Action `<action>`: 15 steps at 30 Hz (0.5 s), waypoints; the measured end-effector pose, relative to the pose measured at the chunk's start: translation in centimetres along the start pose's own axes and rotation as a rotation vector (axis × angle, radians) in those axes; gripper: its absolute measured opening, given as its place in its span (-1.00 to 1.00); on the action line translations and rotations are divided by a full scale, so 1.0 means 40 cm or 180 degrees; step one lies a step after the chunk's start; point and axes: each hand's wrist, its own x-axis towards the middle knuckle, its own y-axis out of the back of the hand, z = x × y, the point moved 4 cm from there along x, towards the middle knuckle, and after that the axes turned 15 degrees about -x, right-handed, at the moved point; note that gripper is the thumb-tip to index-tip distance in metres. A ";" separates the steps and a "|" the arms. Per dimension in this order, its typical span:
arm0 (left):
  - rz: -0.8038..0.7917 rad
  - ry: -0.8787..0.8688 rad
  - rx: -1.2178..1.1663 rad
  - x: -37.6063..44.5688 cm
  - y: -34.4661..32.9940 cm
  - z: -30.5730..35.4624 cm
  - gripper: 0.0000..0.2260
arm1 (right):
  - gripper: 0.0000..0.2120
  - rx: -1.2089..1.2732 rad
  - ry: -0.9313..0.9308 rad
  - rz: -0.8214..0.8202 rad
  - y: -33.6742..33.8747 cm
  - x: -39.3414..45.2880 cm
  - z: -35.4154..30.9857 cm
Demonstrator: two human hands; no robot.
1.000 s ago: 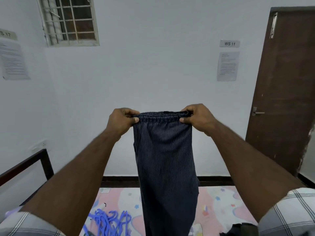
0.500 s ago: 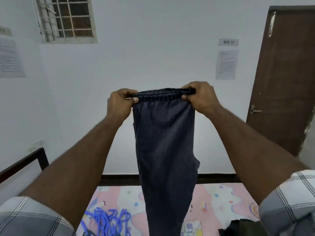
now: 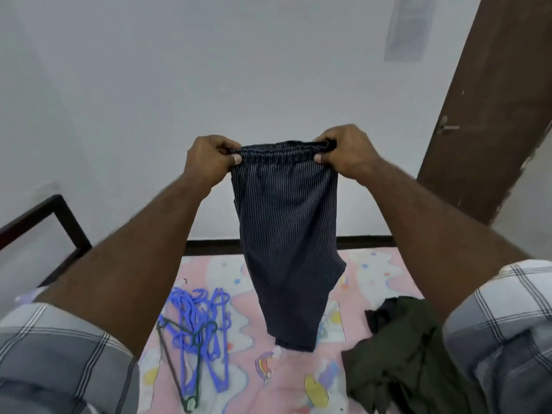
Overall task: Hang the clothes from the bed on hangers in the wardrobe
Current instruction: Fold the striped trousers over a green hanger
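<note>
white walls are closing in a small room, with a brown wooden door (image 3: 490, 109) at the right and a bed covered by a pink cartoon-print sheet (image 3: 277, 380) lying below. the person is holding a pair of dark navy pinstriped trousers with an elastic waistband (image 3: 286, 222) up in the air above the bed, the legs hanging straight down with the hems just over the sheet. the left hand (image 3: 209, 158) is pinching the left end of the waistband, fingers curled over the top edge and thumb pressing on the front; the right hand (image 3: 348, 152) is doing the same at the right end, so the gathered band is stretching flat between them.

the cloth is looking thin, soft and light, draping without any stiffness, so it is likely to fold or slide easily and is not likely to break. the waistband is the firmest part and the sensible place to grip; for a hanger, folding the legs over the bar is probably working better than clipping.

a tangle of blue plastic hangers with one dark green hanger among them (image 3: 197, 324) is lying on the sheet at the lower left, well within reach. a crumpled olive-green garment with something black beside it (image 3: 409, 354) is waiting on the sheet at the lower right. the wardrobe is not in view.
</note>
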 end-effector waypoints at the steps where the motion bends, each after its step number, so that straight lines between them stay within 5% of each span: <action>1: -0.0021 0.0159 0.0025 -0.011 -0.001 -0.044 -0.82 | -0.75 0.0002 -0.0076 -0.0150 -0.040 -0.012 0.019; 9: -0.0483 0.1701 0.0087 -0.126 -0.042 -0.364 -0.84 | -0.74 -0.0310 -0.0336 -0.1676 -0.349 -0.128 0.178; 15: -0.1207 0.2845 0.1067 -0.213 -0.064 -0.625 -0.87 | -0.83 -0.0484 -0.0262 -0.3013 -0.614 -0.245 0.308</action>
